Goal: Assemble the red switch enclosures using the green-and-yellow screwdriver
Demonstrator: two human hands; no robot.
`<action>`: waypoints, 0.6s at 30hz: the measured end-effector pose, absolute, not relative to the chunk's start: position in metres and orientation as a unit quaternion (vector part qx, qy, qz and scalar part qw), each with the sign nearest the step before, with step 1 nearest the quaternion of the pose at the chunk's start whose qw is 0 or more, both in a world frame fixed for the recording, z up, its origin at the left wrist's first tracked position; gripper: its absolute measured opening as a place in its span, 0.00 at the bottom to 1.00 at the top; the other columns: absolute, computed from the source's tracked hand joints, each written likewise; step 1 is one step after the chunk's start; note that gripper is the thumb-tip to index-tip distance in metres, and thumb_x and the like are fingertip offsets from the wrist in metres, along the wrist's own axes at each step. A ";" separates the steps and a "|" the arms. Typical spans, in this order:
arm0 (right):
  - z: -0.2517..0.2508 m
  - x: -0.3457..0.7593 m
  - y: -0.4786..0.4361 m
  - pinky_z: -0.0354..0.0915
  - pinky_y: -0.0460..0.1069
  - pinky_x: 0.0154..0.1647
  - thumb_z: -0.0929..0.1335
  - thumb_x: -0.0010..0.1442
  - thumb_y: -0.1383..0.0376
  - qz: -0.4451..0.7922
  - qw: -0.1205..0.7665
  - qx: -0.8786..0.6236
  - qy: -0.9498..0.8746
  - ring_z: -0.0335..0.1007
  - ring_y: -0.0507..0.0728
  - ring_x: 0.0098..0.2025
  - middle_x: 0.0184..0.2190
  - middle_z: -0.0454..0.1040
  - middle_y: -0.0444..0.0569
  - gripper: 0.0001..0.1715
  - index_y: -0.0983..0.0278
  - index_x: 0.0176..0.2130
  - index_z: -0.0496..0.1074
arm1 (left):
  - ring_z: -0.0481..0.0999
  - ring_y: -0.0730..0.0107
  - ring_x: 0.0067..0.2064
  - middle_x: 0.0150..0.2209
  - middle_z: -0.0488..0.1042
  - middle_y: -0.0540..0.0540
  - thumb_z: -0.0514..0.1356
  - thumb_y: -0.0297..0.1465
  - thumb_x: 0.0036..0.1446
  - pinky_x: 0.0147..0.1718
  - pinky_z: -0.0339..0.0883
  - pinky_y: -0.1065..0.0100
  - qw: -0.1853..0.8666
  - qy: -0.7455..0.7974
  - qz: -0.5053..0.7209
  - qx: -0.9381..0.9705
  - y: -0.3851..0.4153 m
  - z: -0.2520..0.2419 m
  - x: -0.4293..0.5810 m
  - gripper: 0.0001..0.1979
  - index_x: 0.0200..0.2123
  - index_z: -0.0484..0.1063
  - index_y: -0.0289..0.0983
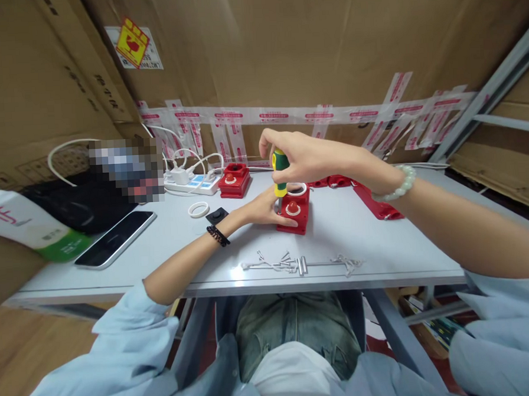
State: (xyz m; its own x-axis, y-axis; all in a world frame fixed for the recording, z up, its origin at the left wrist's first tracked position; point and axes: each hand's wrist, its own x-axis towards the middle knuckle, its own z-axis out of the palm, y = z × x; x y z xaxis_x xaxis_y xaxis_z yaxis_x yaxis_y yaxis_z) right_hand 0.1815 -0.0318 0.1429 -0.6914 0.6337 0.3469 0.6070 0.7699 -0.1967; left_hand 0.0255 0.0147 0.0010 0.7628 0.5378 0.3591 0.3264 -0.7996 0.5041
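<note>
My right hand point(304, 154) is closed round the green and yellow handle of a screwdriver point(281, 188), held upright. Its tip points down at the left edge of a red box point(302, 221) with a red domed button and a white ring on top. My left hand point(267, 208) grips the left side of that red box, thumb along its near edge and fingers partly hidden behind the screwdriver. Loose screws and small metal parts point(288, 260) lie near the table's front edge, below the box.
A second red box point(235, 180) stands by a white power strip point(197, 184) with cables. A white ring point(198, 210) and a black part point(217, 216) lie left. A phone point(116, 240) and a white-green pouch point(30, 225) are farther left; red pieces point(377, 201) lie right. Cardboard point(283, 49) walls the back.
</note>
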 end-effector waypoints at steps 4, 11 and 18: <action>0.140 0.179 -0.033 0.63 0.52 0.37 0.70 0.55 0.70 0.013 0.206 -0.363 -0.908 0.66 0.56 0.35 0.30 0.67 0.44 0.12 0.60 0.35 0.62 | 0.56 0.42 0.69 0.68 0.57 0.36 0.70 0.47 0.46 0.65 0.54 0.45 0.188 0.251 0.224 0.923 0.004 0.019 0.019 0.49 0.67 0.55 0.41; 0.134 0.185 -0.026 0.63 0.52 0.33 0.71 0.53 0.69 0.031 0.232 -0.366 -0.900 0.64 0.55 0.34 0.35 0.69 0.45 0.19 0.60 0.41 0.60 | 0.79 0.62 0.43 0.43 0.81 0.41 0.62 0.41 0.61 0.43 0.71 0.62 0.281 0.234 0.294 0.883 -0.010 0.033 0.004 0.18 0.48 0.77 0.36; 0.120 0.187 -0.024 0.60 0.50 0.31 0.72 0.54 0.55 0.073 0.307 -0.360 -0.878 0.60 0.52 0.29 0.29 0.68 0.42 0.18 0.61 0.34 0.62 | 0.78 0.67 0.33 0.31 0.81 0.44 0.69 0.40 0.51 0.35 0.71 0.66 0.380 0.259 0.347 0.817 0.002 0.017 0.010 0.14 0.31 0.78 0.33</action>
State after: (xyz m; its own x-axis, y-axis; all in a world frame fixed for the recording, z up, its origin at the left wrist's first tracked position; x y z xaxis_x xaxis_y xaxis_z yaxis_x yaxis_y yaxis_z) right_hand 0.1872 -0.0236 0.1199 -0.5518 0.6777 0.4861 0.5881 0.7294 -0.3494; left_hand 0.0098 0.0019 0.0168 0.6250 0.6875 0.3697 0.1602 -0.5765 0.8012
